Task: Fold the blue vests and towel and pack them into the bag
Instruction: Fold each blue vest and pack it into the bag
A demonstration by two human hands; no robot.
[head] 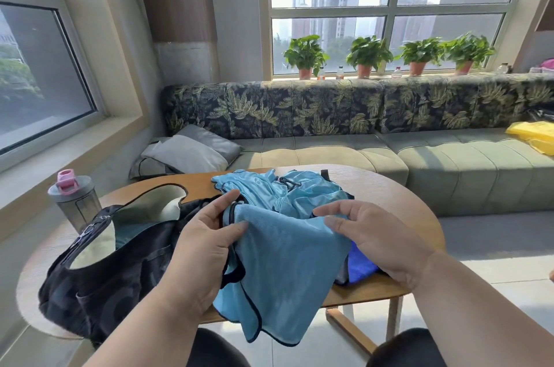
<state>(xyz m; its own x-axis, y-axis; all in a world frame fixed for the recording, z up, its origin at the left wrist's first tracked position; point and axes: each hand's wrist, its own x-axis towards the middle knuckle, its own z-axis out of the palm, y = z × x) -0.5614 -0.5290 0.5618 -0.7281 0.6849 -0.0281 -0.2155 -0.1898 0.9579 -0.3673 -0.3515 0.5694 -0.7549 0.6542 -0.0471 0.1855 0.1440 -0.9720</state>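
A light blue vest [284, 270] with dark trim hangs over the near edge of the wooden table [389, 195]. My left hand [201, 249] pinches its upper left edge between thumb and fingers. My right hand [371, 234] holds its upper right edge with curled fingers. A heap of more shiny blue vests [287, 189] lies behind it. A darker blue towel [359, 264] peeks out under my right hand. The black bag [114, 273] sits open at the table's left, showing its pale lining.
A grey shaker bottle [75, 201] with a pink cap stands left of the bag. A green sofa [449, 156] with grey cushions [192, 150] runs behind the table; yellow cloth [536, 135] lies on it at far right. Potted plants [368, 55] line the windowsill.
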